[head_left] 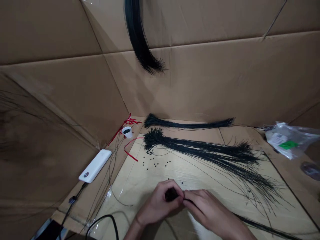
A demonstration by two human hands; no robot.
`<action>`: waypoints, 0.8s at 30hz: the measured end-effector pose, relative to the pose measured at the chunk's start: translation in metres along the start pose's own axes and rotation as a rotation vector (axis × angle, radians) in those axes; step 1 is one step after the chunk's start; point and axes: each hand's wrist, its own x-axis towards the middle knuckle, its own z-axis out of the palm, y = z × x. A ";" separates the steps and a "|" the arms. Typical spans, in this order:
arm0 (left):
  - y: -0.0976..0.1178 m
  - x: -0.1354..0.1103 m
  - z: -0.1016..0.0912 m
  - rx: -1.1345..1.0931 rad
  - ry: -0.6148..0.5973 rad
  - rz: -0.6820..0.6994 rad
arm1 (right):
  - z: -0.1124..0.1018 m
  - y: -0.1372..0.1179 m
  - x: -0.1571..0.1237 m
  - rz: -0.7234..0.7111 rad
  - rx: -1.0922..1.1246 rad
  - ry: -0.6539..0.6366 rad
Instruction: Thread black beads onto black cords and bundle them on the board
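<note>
While the left hand (156, 208) grips a small black lump (171, 194) at the bottom middle of the frame, the right hand (208, 208) pinches a thin black wire (190, 201) beside it, below a big bunch of black wires (200, 150) and tiny black beads (155, 163).

the left hand (156, 208) pinches a small dark clump (171, 194) of wire ends, and the right hand (207, 208) closes beside it on a thin black strand (190, 201). beyond the hands lies a big bundle of thin black wires (200, 153); small black beads (155, 163) scatter just below it, a second bundle (187, 124) lies above it, and a white cup (126, 132) stands left of it.
</note>
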 end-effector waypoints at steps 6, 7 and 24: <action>-0.016 0.070 -0.047 0.322 0.587 -0.100 | 0.006 0.016 0.008 0.123 0.297 0.257; -0.020 0.085 -0.057 0.364 0.660 -0.123 | 0.007 0.019 0.009 0.148 0.367 0.291; -0.027 0.186 -0.141 0.609 1.007 -0.280 | 0.026 0.045 0.020 0.183 0.741 0.525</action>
